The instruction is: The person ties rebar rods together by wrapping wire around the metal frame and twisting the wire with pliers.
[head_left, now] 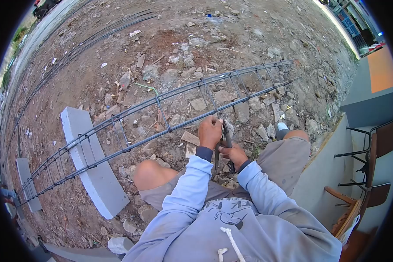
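The rebar cage lies just beyond left grip.

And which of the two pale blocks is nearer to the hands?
The larger-looking block, nearer the picture's middle; the other block looks smaller and lies near the left edge.

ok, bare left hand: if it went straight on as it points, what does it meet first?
Likely the near long, dark steel bar of the ladder-like rebar cage, just beyond the left hand's fingertips. Depth is unclear; they may be in contact.
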Motion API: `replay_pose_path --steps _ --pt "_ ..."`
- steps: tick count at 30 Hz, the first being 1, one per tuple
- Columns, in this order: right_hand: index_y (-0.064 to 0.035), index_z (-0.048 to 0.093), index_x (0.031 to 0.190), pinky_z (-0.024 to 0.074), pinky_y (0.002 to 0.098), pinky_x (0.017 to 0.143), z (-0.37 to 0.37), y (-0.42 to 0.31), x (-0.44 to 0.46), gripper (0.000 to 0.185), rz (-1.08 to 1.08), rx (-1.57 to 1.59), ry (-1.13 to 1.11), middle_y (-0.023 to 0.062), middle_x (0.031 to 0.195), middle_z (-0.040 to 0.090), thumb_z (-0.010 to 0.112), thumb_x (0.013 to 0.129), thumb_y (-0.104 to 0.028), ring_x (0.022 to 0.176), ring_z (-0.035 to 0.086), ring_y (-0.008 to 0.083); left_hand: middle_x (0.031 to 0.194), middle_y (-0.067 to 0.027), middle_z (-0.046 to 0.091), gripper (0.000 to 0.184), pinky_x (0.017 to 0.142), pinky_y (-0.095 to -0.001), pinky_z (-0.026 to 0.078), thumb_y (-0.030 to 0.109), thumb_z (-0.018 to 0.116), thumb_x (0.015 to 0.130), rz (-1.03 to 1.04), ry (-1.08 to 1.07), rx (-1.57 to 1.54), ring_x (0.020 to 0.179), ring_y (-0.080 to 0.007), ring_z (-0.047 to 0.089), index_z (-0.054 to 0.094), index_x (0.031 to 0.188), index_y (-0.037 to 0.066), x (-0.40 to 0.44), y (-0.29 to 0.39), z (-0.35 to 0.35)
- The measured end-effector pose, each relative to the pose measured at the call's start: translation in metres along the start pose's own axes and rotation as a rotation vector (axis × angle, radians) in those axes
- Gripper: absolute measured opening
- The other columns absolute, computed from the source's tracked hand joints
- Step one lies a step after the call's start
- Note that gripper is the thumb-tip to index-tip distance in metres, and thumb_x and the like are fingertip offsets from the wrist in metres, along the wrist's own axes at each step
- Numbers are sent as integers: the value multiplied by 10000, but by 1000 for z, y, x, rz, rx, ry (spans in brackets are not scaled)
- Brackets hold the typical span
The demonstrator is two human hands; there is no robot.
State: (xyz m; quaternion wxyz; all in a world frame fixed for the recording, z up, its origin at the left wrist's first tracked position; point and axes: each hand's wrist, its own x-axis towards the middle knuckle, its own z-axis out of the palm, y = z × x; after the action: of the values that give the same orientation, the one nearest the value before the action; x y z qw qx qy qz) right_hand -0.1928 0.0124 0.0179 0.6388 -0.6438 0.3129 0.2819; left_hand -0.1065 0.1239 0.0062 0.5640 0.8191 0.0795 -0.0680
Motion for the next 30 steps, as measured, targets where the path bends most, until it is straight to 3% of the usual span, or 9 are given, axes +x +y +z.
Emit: replay_pose_path --steps 3,5,6,11,20,23,26,28,30 --pt "-28 588 1085 419 320 755 5 -3 -9 284 -89 10 155 35 935 608 610 833 -158 856 548 141 698 -164 624 233 626 -429 455 253 629 795 35 -31 9 677 -349 603 609 763 24 -4 8 -12" --pt "-18 575 1046 435 327 707 5 -2 -11 259 -230 -68 264 34 886 604 616 834 -162 802 561 144 700 -160 628 230 628 -431 458 256 624 794 36 -42 50 680 -349 607 617 762 28 -7 12 -24" --pt "-9 549 999 449 369 662 2 2 -1 265 -418 -264 387 76 822 607 628 828 -196 738 589 236 702 -157 631 228 628 -432 459 257 621 793 35 -44 72 682 -349 609 621 761 31 -8 13 -32" --pt "29 485 1044 442 457 798 23 -93 15 416 -682 -704 537 243 998 536 666 765 -221 933 539 419 692 -171 632 254 623 -424 466 270 627 782 -33 48 169 676 -345 619 636 769 17 -14 24 -81" --pt "6 494 1084 444 429 862 56 -143 74 527 -843 -1191 527 180 1065 505 736 701 -265 1008 526 347 645 -144 611 227 592 -384 449 223 629 808 -87 129 118 598 -279 590 603 751 5 -18 -7 -123" --pt "13 488 1146 438 429 859 56 -131 69 530 -881 -1198 581 171 1119 496 701 731 -240 1023 520 351 669 -95 631 186 567 -313 466 166 614 836 -132 93 23 593 -179 609 597 772 -8 -16 -15 -125" --pt "11 489 1184 429 421 858 66 -121 28 498 -1260 -1048 579 168 1142 510 653 768 -209 1038 519 347 708 -83 645 156 551 -267 486 127 596 861 -194 56 -125 611 -141 630 591 799 -17 -10 -14 -127" --pt "3 508 1164 445 425 823 82 -89 14 405 -1153 -847 313 165 1039 576 597 812 -178 959 565 340 726 -93 649 154 541 -258 491 120 590 867 -236 25 -212 613 -142 632 590 805 -21 -10 -18 -126" --pt "9 520 1158 486 377 737 96 -45 21 320 -852 -542 37 142 845 606 539 875 -139 780 605 269 735 -105 652 159 523 -255 488 119 590 868 -253 2 -275 598 -140 625 593 802 -25 -5 -27 -125"
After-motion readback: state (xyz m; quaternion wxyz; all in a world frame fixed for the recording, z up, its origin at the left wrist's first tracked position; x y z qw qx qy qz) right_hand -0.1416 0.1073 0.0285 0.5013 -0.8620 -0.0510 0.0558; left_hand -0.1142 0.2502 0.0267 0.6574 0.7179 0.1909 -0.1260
